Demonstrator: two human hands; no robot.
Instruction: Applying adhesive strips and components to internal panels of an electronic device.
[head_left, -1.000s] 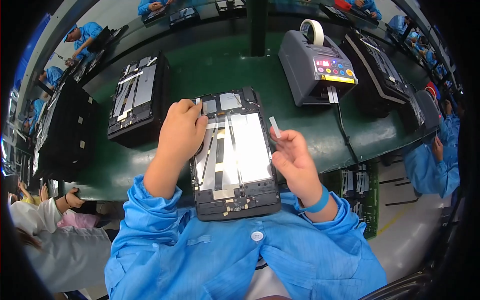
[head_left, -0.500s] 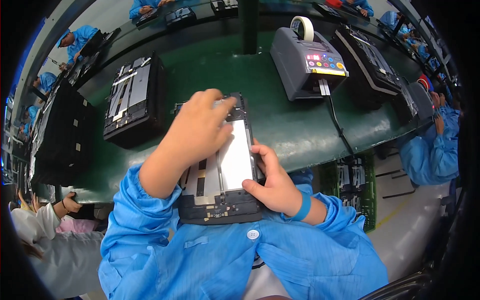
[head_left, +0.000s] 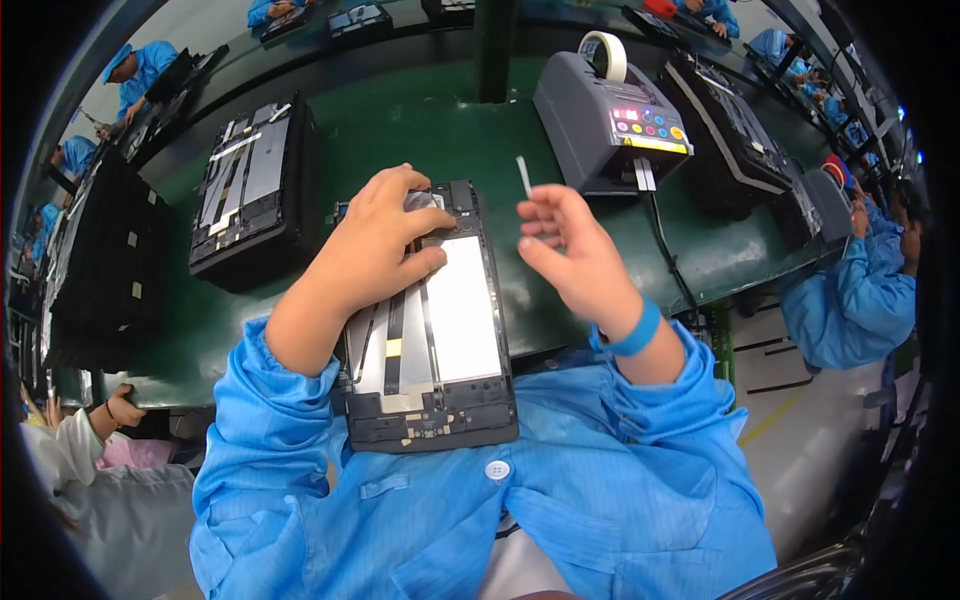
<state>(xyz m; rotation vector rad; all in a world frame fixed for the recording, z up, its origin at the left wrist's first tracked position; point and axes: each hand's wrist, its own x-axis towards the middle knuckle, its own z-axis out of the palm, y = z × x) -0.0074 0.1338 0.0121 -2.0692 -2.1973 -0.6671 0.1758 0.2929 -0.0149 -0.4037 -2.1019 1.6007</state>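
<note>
Grey tape dispenser (head_left: 610, 125) on green bench (head_left: 420, 130); black panel stack (head_left: 250, 195) left

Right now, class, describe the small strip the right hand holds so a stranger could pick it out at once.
Start at the green bench and find the grey tape dispenser with a tape roll on top. Just left of it, the right hand is raised beside the panel. The strip stands up from its fingertips: thin, pale and short, unlike the long dark strips lying flat on the panel.
</note>
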